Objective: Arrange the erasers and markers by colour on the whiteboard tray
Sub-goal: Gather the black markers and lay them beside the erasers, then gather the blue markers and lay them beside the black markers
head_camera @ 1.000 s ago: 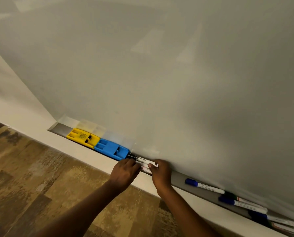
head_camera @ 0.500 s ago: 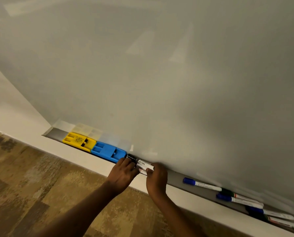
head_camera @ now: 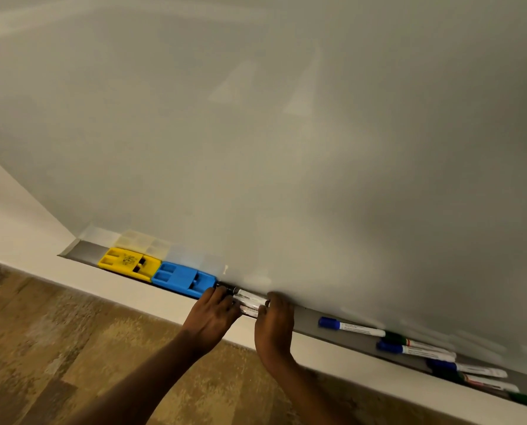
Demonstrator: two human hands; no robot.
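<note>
Black markers point(head_camera: 250, 301) lie bunched in the whiteboard tray point(head_camera: 84, 250), just right of the blue eraser point(head_camera: 183, 279), and I have them between both hands so their ends line up. My left hand point(head_camera: 210, 317) closes its grip around the capped ends next to the eraser, fingers curled over the dark caps; my right hand point(head_camera: 274, 320) cups the other ends, fingertips pressing on the white barrels. I judge this a squaring-up hold and not a lift, since the markers look to be resting in the tray. How many there are I cannot tell; at least two barrels show.

The yellow eraser point(head_camera: 129, 263) sits at the tray's left end, touching the blue one, so the erasers already form their own block. Well to the right, blue markers point(head_camera: 351, 327) and green markers point(head_camera: 409, 342) lie mixed and overlapping; these are not yet sorted. I'd say the black group is nearly settled, and the jumble on the right is the larger part left.
</note>
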